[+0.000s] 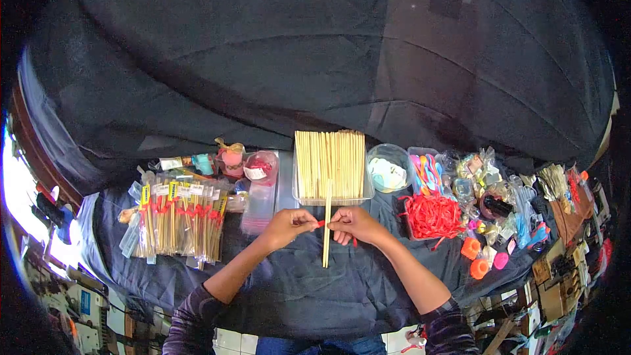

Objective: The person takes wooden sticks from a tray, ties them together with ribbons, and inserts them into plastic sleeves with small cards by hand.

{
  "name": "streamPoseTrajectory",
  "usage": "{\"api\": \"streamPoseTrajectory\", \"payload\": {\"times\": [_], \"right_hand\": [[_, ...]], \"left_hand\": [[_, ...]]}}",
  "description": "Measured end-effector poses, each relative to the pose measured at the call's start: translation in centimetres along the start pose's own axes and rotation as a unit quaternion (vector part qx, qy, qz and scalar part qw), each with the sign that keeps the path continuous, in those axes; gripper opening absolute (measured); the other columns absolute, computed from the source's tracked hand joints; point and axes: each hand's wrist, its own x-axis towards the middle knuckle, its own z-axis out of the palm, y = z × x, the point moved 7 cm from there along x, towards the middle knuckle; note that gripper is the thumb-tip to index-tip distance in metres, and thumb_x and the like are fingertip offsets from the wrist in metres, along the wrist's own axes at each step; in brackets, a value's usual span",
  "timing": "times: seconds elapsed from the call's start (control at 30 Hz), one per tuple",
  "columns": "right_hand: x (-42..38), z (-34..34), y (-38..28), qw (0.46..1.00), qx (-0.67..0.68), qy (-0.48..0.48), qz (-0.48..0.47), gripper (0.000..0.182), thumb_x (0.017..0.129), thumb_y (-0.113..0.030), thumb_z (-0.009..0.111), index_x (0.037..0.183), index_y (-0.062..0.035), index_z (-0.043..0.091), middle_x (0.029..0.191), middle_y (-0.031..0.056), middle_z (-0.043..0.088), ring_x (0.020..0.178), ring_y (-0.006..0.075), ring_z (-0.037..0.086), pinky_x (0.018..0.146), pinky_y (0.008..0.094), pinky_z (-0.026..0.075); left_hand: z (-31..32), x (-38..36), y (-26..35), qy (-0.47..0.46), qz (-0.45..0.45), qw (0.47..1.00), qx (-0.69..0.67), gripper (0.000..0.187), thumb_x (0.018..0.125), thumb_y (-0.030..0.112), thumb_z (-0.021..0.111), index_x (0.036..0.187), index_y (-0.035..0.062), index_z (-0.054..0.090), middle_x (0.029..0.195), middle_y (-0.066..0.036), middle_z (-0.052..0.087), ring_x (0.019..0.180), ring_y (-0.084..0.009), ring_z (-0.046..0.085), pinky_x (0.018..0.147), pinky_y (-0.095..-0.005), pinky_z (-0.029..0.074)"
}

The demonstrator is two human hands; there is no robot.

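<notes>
Upright in front of me is a pair of pale wooden sticks (327, 246), with a short red ribbon (321, 223) at its middle. My left hand (293, 227) pinches the ribbon just left of the sticks. On the other side my right hand (355, 224) is closed against the sticks, fingers curled, and a bit of red ribbon hangs below it. The upper end of the pair overlaps a clear tray (369, 192) full of similar sticks (330, 158).
Packaged sticks with red ribbons (177, 220) lie at the left, near clear plastic sleeves (259, 207). To the right are a box of red ribbons (432, 216), a round container (389, 169), colourful spoons (428, 172) and orange flower-shaped pieces (479, 268). Black cloth (263, 59) covers the surface.
</notes>
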Motion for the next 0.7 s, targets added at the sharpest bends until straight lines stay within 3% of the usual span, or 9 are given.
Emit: {"api": "streamPoseTrajectory", "payload": {"times": [0.03, 0.27, 0.33, 0.4, 0.53, 0.7], "right_hand": [[-0.1, -0.3, 0.0, 1.000, 0.000, 0.000, 0.000, 0.022, 0.083, -0.021, 0.062, 0.076, -0.0020, 0.053, 0.058, 0.0045, 0.057, 0.046, 0.0102, 0.054, 0.040, 0.0225, 0.045], [-0.5, -0.9, 0.0, 0.998, -0.016, -0.001, 0.067, 0.022, 0.084, -0.024, 0.060, 0.078, -0.0033, 0.056, 0.063, 0.0034, 0.057, 0.052, 0.0096, 0.055, 0.045, 0.0215, 0.046], [-0.5, -0.7, 0.3, 0.997, 0.000, -0.005, 0.076, 0.022, 0.085, -0.024, 0.059, 0.079, -0.0036, 0.056, 0.064, 0.0020, 0.057, 0.052, 0.0085, 0.054, 0.047, 0.0208, 0.046], [-0.3, -0.3, 0.4, 0.996, 0.073, -0.028, 0.050, 0.021, 0.085, -0.024, 0.059, 0.080, -0.0038, 0.057, 0.067, 0.0012, 0.057, 0.055, 0.0073, 0.053, 0.050, 0.0200, 0.046], [-0.3, 0.1, -0.1, 0.997, 0.079, -0.017, 0.005, 0.018, 0.085, -0.022, 0.059, 0.082, -0.0042, 0.058, 0.069, 0.0006, 0.057, 0.059, 0.0061, 0.053, 0.053, 0.0197, 0.045], [0.1, -0.3, -0.2, 0.998, -0.001, 0.037, -0.050, 0.013, 0.084, -0.015, 0.059, 0.085, -0.0019, 0.059, 0.071, 0.0017, 0.058, 0.061, 0.0072, 0.053, 0.053, 0.0215, 0.046]], "left_hand": [[0.1, 0.1, -0.4, -0.007, -0.011, 0.999, -0.039, 0.015, 0.084, 0.014, 0.059, 0.088, 0.0000, 0.062, 0.079, -0.002, 0.062, 0.072, -0.0076, 0.056, 0.066, -0.0228, 0.045], [0.8, -0.2, 0.2, 0.024, -0.010, 0.997, -0.076, 0.014, 0.084, 0.014, 0.061, 0.085, 0.0001, 0.060, 0.076, 0.000, 0.058, 0.073, -0.0055, 0.053, 0.069, -0.0217, 0.043], [1.1, -0.1, -0.2, 0.033, 0.007, 0.997, -0.066, 0.010, 0.084, 0.011, 0.060, 0.085, 0.0014, 0.059, 0.087, -0.002, 0.059, 0.078, -0.0070, 0.054, 0.073, -0.0225, 0.044], [1.2, -0.1, -0.3, 0.049, 0.027, 0.997, -0.059, 0.012, 0.084, 0.012, 0.060, 0.084, 0.0004, 0.059, 0.090, -0.002, 0.057, 0.078, -0.0080, 0.055, 0.073, -0.0229, 0.044], [1.4, -0.1, -0.5, 0.067, 0.068, 0.993, -0.070, 0.014, 0.084, 0.012, 0.059, 0.084, -0.0016, 0.058, 0.102, -0.004, 0.054, 0.083, -0.0117, 0.057, 0.074, -0.0252, 0.047], [2.7, -0.2, -1.8, 0.031, 0.007, 0.980, -0.198, 0.011, 0.085, 0.009, 0.057, 0.089, -0.0013, 0.056, 0.107, -0.007, 0.054, 0.088, -0.0137, 0.058, 0.072, -0.0263, 0.051]]}}
